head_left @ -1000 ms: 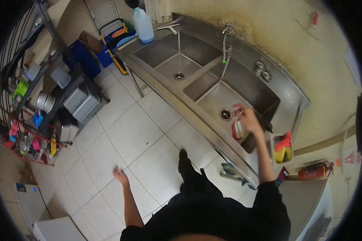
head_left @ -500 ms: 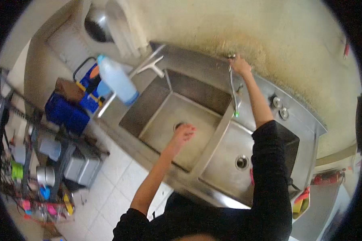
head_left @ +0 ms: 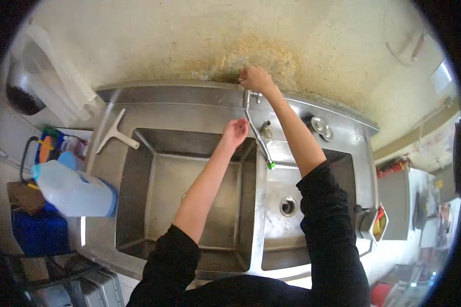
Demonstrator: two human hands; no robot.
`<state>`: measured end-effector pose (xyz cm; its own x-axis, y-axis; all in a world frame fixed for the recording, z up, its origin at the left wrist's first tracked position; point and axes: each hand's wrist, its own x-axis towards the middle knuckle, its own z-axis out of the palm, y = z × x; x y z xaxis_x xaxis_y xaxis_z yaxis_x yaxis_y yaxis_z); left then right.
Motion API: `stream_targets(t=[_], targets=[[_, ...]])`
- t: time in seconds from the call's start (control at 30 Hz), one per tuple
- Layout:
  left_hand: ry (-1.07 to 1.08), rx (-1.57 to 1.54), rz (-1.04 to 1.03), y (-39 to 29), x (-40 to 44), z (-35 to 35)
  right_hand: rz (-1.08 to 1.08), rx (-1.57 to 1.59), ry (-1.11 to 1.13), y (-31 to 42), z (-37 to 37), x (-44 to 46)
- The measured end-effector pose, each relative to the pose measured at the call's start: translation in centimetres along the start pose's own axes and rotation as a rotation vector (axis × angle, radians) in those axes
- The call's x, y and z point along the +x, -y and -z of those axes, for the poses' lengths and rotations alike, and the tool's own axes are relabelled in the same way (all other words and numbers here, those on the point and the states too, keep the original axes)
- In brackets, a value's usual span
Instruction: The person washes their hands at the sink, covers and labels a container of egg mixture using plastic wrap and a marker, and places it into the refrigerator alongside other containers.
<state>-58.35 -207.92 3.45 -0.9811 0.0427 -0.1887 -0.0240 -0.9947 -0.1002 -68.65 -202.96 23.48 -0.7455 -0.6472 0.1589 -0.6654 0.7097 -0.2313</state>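
My right hand (head_left: 256,80) is closed around the top of a metal faucet (head_left: 247,100), close to the wall; its fingers partly hide what they grip. The faucet's long thin spout (head_left: 257,135) slants down to a green tip (head_left: 271,166) over the divider between two steel basins. Just left of the spout, my left hand (head_left: 235,133) is raised above the back of the left basin (head_left: 164,194), palm up and fingers half curled. Nothing shows in it. Whether its fingertips touch the spout, I cannot tell.
A drain (head_left: 288,206) lies in the right basin. Two round metal strainers (head_left: 321,127) rest on the back ledge. To the left are a white squeegee (head_left: 117,134) and a large pale plastic jug (head_left: 74,189). A small container (head_left: 378,224) hangs at the right edge.
The view has swung, so the sink now sits straighter. My left hand has moved from over the left basin up toward the spout. The right hand stays at the faucet top.
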Motion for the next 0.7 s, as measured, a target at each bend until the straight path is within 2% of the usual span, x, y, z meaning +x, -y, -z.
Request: stream_targets(t=[0.03, 0.07, 0.1, 0.13, 0.17, 0.2, 0.23, 0.3, 0.33, 0.4, 0.47, 0.53, 0.6, 0.7], targets=[[-0.004, -0.027, 0.019, 0.4, 0.7, 0.1, 0.095, -0.025, -0.033, 0.0, -0.4, -0.6], [-0.101, -0.014, -0.009, 0.7, 1.2, -0.8, 0.192, -0.043, -0.067, -0.3, -0.7, -0.8], [-0.197, 0.003, -0.040, 0.8, 1.6, -1.7, 0.184, -0.057, -0.053, -0.4, -1.3, -1.3], [-0.199, -0.010, -0.030, 0.0, 3.8, 0.4, 0.230, -0.030, -0.254, -0.5, -2.2, -2.1], [0.213, -0.017, 0.103, -1.2, 6.8, 4.4, 0.273, 0.000, -0.458, -0.5, -3.0, -3.3], [0.628, -0.026, 0.230, -1.6, 8.5, 7.1, 0.198, 0.136, -0.647, 0.2, -4.2, -5.2], [0.302, 0.029, 0.071, -1.1, 6.1, 3.5, 0.121, 0.273, -0.837, 1.3, -5.5, -7.4], [-0.450, 0.289, -0.164, 0.2, 0.7, -4.1, -0.511, 1.240, -0.713, 3.2, -9.4, -10.7], [-0.456, 0.285, -0.158, -0.3, 0.9, -3.6, -0.519, 1.235, -0.710, 2.6, -11.9, -10.3], [-0.615, 0.289, -0.229, -2.0, 1.5, -1.9, -0.968, 2.228, -0.407, 1.2, -16.6, -9.0], [-0.602, 0.340, -0.242, -3.0, 1.6, -0.7, -0.919, 2.204, -0.469, 1.0, -17.2, -7.6], [-0.388, 0.436, -0.052, -4.1, 1.7, 0.6, -0.859, 2.177, -0.528, 0.4, -18.1, -6.6], [-0.383, 0.428, -0.064, -3.7, 3.5, 2.5, -0.790, 2.271, -0.316, -1.1, -19.8, -6.4], [-0.335, 0.380, -0.065, -1.9, 4.6, 3.0, -0.786, 2.175, -0.315, -0.2, -17.5, -6.3]])
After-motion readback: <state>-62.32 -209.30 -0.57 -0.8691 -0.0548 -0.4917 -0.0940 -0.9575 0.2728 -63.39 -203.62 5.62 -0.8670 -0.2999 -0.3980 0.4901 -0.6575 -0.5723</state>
